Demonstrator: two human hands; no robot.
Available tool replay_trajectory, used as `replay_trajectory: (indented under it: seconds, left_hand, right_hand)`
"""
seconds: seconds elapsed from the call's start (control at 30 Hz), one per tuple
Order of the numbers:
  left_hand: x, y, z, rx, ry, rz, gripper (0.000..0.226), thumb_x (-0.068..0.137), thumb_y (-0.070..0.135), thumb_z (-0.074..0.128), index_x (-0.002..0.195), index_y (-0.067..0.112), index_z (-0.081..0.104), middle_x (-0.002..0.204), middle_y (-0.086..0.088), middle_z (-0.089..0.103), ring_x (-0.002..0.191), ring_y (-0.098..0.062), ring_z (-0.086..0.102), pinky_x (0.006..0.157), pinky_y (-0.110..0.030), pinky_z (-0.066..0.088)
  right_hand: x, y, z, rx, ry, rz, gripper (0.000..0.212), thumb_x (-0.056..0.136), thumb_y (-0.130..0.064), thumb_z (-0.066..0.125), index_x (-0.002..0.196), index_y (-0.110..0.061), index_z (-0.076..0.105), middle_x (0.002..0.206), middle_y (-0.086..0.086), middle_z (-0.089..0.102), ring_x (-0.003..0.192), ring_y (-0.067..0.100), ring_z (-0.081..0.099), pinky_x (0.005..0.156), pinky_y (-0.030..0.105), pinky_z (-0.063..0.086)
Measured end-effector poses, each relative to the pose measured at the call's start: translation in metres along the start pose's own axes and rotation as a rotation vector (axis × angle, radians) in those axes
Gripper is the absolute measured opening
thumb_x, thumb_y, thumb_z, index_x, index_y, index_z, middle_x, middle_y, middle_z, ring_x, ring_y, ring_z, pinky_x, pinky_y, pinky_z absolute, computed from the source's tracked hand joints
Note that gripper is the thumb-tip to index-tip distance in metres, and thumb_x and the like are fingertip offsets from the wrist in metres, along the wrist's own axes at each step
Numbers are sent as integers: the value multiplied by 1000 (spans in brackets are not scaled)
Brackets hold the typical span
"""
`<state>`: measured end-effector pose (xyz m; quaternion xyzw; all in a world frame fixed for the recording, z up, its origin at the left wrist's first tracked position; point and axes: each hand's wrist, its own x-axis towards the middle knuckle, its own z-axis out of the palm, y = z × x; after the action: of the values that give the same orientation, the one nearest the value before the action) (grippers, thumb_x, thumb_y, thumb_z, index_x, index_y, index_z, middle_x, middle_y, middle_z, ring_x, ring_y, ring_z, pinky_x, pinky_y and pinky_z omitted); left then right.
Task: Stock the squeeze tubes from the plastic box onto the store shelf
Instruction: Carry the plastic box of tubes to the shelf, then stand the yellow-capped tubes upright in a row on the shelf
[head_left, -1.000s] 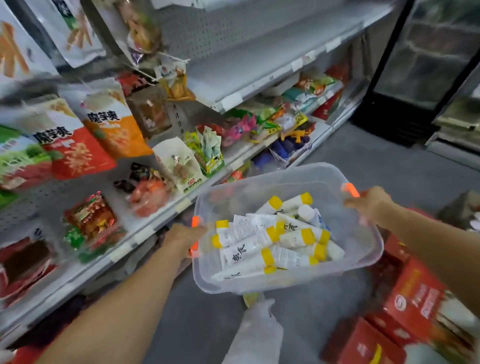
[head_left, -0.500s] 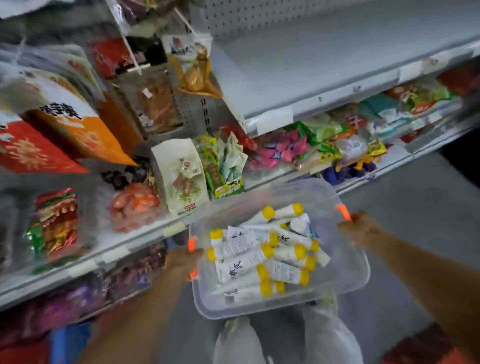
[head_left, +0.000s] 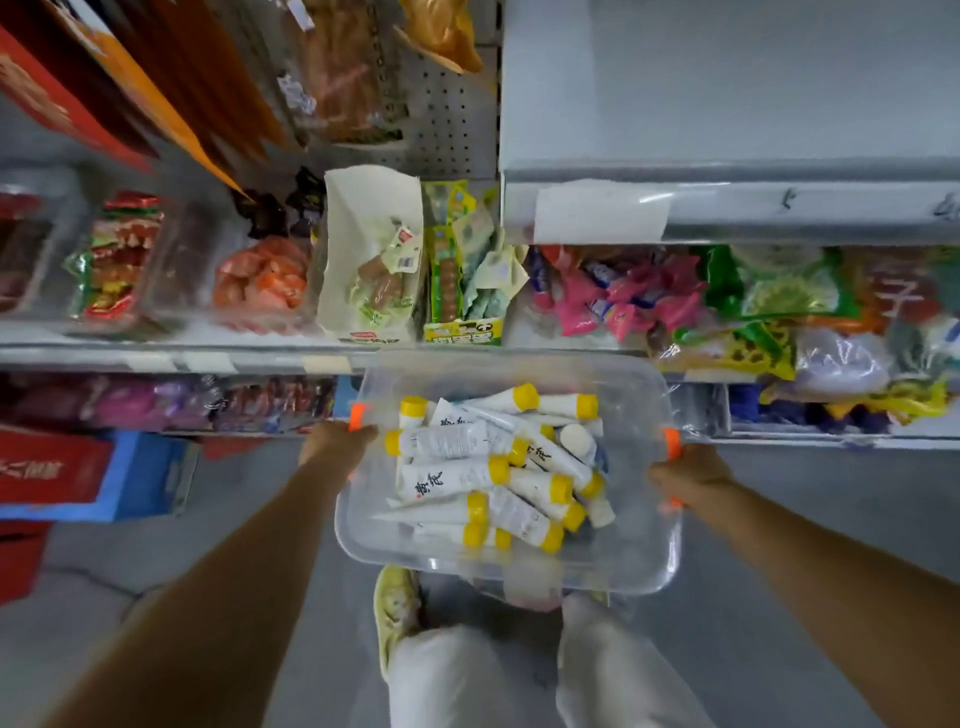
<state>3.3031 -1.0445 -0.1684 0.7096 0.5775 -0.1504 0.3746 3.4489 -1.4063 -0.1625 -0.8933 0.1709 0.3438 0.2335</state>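
Clear plastic box (head_left: 636, 551) is held in the air just below the view's centre, in front of the store shelf (head_left: 727, 104) and above the person's white trousers (head_left: 441, 675) and a pale yellow shoe (head_left: 395, 608). Left hand (head_left: 337, 441) grasps the box's 9 o'clock end, fingers curled over the rim directly beneath the orange latch (head_left: 356, 415). Right hand (head_left: 685, 475) grasps the 3 o'clock end, closed around the rim beside the second orange latch (head_left: 672, 442). The box therefore spans between both hands, its long axis running 9 to 3 o'clock. Squeeze tubes (head_left: 457, 475), white with yellow caps, lie loosely piled in the box's middle, clear of either hand. Most lie flat, long axes between 9-to-3 and 10-to-4 o'clock, caps chiefly toward 3 or 4 o'clock. Two at the pile's 10 o'clock side show caps toward 9 o'clock. One white round end faces up at the pile's 2 o'clock side. The tubes' printing is too small to read. At 1 o'clock from the box the upper grey shelf board lies bare, a blank white label (head_left: 597, 218) on its front edge. The tier at 12 o'clock carries a white snack bag (head_left: 371, 260), a green-and-yellow carton (head_left: 462, 291) and pink wrapped sweets (head_left: 623, 296). A red carton (head_left: 47, 467) stands on the floor at 9 o'clock.
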Motion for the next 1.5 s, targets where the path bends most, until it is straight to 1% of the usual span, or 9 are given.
replay_trajectory:
  seconds: [0.17,0.3,0.43,0.57,0.77,1.07,1.2,1.33,1.5]
  left_hand:
    - [-20,-3,12,4,24,22,39,81,30,66,112,7,62,94,-21,66,95,-38,65,78,-39,51]
    - [-65,-14,23,37,188,131,69,82,23,65,143,8,35,137,-19,42,128,-36,40,108,-43,34]
    - [-107,-25,51,-21,292,253,50,83,12,66,129,4,48,134,-15,40,127,-33,41,105,-37,32]
    - [-123,-24,84,-412,190,-141,58,83,13,69,130,-4,41,135,-22,38,127,-37,38,105,-35,28]
    - [-86,-5,103,-660,70,-581,75,88,20,62,144,-3,18,148,-23,28,136,-37,33,110,-40,31]
    - [-62,-12,117,-649,133,-697,53,91,19,55,137,1,35,143,-20,37,132,-36,38,111,-43,31]
    - [-72,-11,109,-891,113,-593,43,90,13,55,129,0,46,124,-18,57,112,-37,56,97,-44,47]
    - [-107,-2,84,-1136,-30,-447,25,91,15,47,116,13,52,92,-11,60,77,-28,60,69,-37,51]
    - [-148,1,41,-1278,-258,-267,26,91,14,46,116,20,51,103,-15,66,83,-28,64,72,-42,54]
  right_hand:
    - [3,-12,-5,-266,166,-262,64,83,-26,65,133,5,40,137,26,40,129,40,38,103,44,35]
    - [-13,-35,0,-493,324,-766,60,74,-16,75,124,2,49,123,26,51,116,43,47,92,49,40]
    - [-29,-48,31,-558,66,-1065,40,72,-13,74,109,-6,60,109,15,59,101,39,55,76,45,48]
    - [-48,-63,80,-605,-143,-1156,33,88,-23,58,120,-17,54,120,6,52,113,30,48,84,41,45]
    - [-51,-77,136,-823,-204,-1125,41,94,-24,48,133,-19,42,130,4,42,120,28,40,84,43,47]
    - [-45,-84,164,-804,-373,-946,35,90,-34,53,116,-10,50,119,12,54,114,33,49,84,39,44]
    - [-56,-96,138,-422,-612,-676,24,82,-39,63,91,-20,51,86,1,61,80,18,59,61,30,47]
    - [-81,-102,99,-145,-715,-477,28,84,-19,60,106,-13,44,78,4,60,53,13,60,47,25,39]
    - [-118,-113,56,61,-754,-443,32,82,-20,62,109,-14,47,81,8,63,55,20,58,45,24,34]
